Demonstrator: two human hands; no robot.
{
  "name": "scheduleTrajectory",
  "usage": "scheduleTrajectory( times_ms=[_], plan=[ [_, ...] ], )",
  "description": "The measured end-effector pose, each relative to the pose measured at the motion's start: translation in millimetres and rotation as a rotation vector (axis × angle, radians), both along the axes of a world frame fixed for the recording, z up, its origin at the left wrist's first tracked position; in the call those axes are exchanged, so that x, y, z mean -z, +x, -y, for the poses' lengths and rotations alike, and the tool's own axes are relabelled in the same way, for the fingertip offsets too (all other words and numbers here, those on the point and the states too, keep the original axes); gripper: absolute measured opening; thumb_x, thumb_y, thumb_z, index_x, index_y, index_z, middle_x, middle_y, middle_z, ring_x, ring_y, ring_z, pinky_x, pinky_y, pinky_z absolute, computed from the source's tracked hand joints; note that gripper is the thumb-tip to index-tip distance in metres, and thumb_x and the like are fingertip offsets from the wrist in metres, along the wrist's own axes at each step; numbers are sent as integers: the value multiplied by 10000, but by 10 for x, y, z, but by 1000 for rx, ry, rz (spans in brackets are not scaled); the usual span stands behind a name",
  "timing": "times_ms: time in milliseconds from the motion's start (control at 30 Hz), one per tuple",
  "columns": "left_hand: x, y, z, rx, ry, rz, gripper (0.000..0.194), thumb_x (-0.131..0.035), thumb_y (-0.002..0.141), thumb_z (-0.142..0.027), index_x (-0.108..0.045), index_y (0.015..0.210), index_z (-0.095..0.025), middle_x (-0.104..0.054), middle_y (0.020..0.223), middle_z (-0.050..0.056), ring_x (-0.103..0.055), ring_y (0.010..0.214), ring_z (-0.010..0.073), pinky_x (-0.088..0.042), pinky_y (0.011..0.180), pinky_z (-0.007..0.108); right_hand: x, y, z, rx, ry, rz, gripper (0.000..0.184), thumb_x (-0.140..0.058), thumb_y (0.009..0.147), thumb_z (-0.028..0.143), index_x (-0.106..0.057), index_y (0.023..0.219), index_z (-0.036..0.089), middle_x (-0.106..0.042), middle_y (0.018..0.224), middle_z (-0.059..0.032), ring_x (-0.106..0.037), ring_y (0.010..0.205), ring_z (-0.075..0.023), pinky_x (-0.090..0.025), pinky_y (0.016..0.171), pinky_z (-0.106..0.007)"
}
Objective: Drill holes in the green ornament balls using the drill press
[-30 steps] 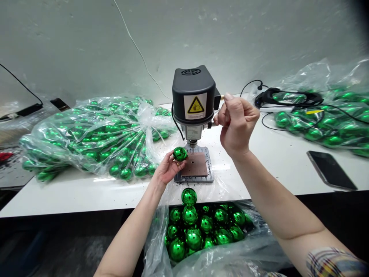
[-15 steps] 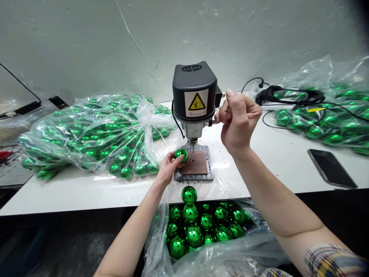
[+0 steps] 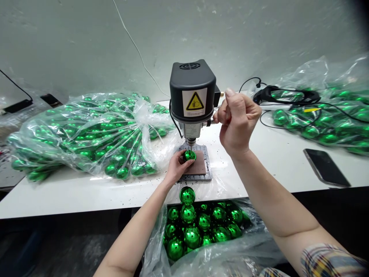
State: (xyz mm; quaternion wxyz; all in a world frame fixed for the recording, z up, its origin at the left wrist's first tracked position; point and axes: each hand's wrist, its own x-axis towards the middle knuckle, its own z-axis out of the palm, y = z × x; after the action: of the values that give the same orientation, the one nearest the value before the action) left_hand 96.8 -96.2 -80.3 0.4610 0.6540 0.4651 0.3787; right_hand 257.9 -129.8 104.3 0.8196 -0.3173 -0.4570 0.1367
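Between the thumb and fingers of my left hand (image 3: 178, 166) is a shiny green ball (image 3: 190, 155), held under the bit of a small black drill press (image 3: 192, 92). Below the ball, a brown board (image 3: 198, 165) lies on the grey slotted base (image 3: 208, 175). My right hand (image 3: 239, 119) is closed at the press's right side, its fingers wrapped round what looks like the feed handle (image 3: 211, 122). Whether the bit touches the ball I cannot tell.
An open plastic bag of green balls (image 3: 192, 236) sits at the table's front edge. A tied bag of balls (image 3: 95, 134) lies left, another bag (image 3: 331, 123) right. A phone (image 3: 325, 167) and black headgear with a cable (image 3: 285, 94) are on the right.
My left hand has carried the green ball rightward, from beside the board to under the drill bit. My right hand stays at the handle. The view has shifted slightly.
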Motion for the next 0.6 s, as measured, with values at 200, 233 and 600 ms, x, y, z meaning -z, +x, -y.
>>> scheduleTrajectory(
  times_ms=[200,233,600],
  plan=[
    [-24,16,55,35,274,-222,512,-799,793,-358,-662,1262,-204,-653,1150,103,-573,1093,279,-459,972,413,4,4,1,21,2,39,634,-570,866,658,-286,512,215,-288,452,51,-280,399,-58,-316,412,-281],
    [-37,22,66,37,288,-239,504,-794,800,-348,-658,1264,-205,-656,1152,103,-566,1109,285,-451,989,420,3,5,1,8,10,30,631,-588,866,636,-288,509,212,-291,452,52,-283,399,-56,-316,412,-278],
    [-63,27,96,46,323,-291,509,-773,826,-372,-633,1290,-215,-665,1176,100,-562,1119,301,-437,1000,431,232,31,47,-91,171,43,535,-637,885,265,-301,476,181,-260,426,65,-277,387,-46,-282,434,-268]
  ],
)
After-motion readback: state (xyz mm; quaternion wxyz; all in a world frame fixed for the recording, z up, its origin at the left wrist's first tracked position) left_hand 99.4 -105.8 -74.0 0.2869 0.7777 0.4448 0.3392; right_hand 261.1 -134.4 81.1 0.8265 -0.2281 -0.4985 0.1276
